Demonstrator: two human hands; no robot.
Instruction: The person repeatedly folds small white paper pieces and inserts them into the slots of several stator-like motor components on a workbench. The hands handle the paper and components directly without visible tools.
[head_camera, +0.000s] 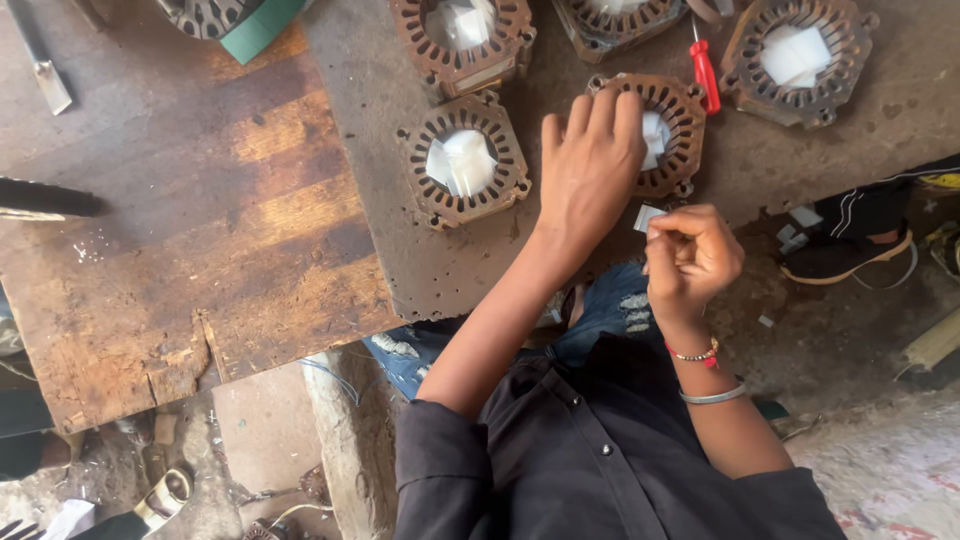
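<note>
My left hand (590, 165) rests flat on a round rusty motor stator (672, 130) on the metal-topped bench, its fingers over the slotted rim. Small white paper pieces lie in the stator's middle. My right hand (690, 260) hovers just below the stator, near the bench edge, fingers pinched on a small white paper slip (647, 217). Another stator (463, 160) with white paper inside lies left of my left hand.
Three more stators (795, 60) sit along the far side. A red-handled screwdriver (705, 72) lies between two of them. A worn wooden bench top (200, 220) extends to the left. Someone's shoe (850, 255) is on the floor at the right.
</note>
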